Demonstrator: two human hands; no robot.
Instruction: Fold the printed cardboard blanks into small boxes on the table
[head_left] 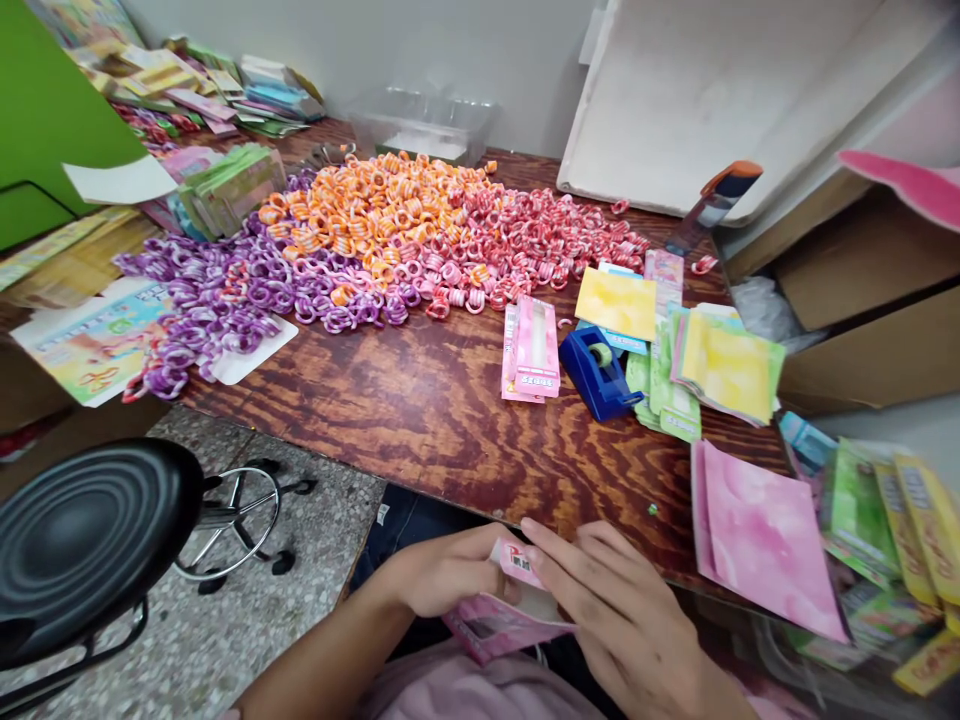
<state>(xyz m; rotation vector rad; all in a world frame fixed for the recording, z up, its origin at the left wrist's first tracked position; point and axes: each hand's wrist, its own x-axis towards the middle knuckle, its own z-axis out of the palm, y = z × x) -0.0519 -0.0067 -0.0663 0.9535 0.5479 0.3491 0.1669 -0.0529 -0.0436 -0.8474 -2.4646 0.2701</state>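
Observation:
Both my hands are low at the table's near edge, over my lap. My left hand (442, 575) grips a small pink packet (504, 615) from the left. My right hand (615, 610) lies over the packet's right side, fingers stretched across its top flap. A big heap of striped plastic rings (375, 245), purple, orange, pink and red, covers the far half of the wooden table (420, 410). Two more pink packets (531, 350) lie in the middle of the table next to a blue tape dispenser (598, 372).
Yellow, green and pink sheets (720, 365) lie fanned at the right; a pink one (761, 540) overhangs the near edge. Cardboard boxes (862, 310) stand at the right, a clear tub (424, 125) at the back. A black stool (82, 545) stands at the lower left.

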